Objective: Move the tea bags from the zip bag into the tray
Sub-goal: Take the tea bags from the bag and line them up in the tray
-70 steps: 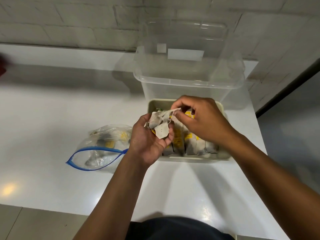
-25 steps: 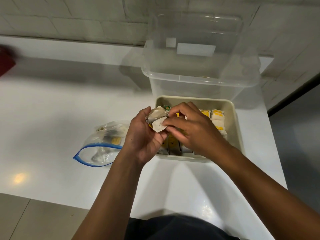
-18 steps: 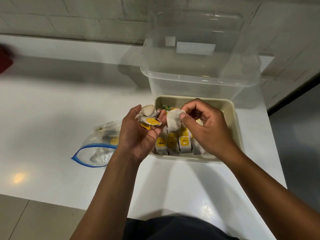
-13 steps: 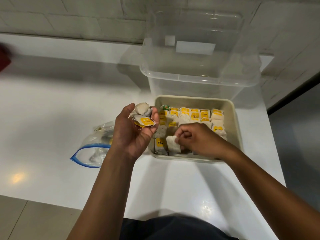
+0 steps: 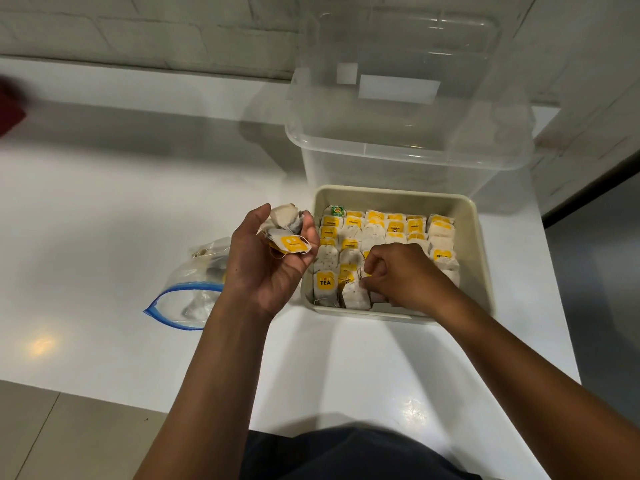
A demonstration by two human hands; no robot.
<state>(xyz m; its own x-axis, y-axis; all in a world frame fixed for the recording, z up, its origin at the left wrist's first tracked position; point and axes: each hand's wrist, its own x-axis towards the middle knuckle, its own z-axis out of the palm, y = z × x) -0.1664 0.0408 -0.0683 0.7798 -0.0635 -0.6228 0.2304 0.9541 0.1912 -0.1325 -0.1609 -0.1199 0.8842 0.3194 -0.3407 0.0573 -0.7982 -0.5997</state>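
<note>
A beige tray [image 5: 479, 237] on the white table holds several rows of tea bags with yellow tags [image 5: 377, 226]. My left hand [image 5: 268, 265] is raised palm-up just left of the tray and holds a small bunch of tea bags [image 5: 287, 230] in its curled fingers. My right hand [image 5: 405, 275] is down in the tray's near side, fingers curled, pinching a tea bag [image 5: 355, 294] at the front row. A clear zip bag with a blue seal [image 5: 188, 289] lies open on the table behind my left wrist, with a few bags still inside.
A large clear plastic bin [image 5: 408, 109] stands right behind the tray, against the brick wall. A blurred red object [image 5: 8, 105] sits at the far left edge. The table's near edge [image 5: 104, 398] runs below my arms; floor shows to the right.
My right hand took one tea bag from the bunch in my left hand and carried it down into the tray's front row. My left hand drew slightly left with the rest.
</note>
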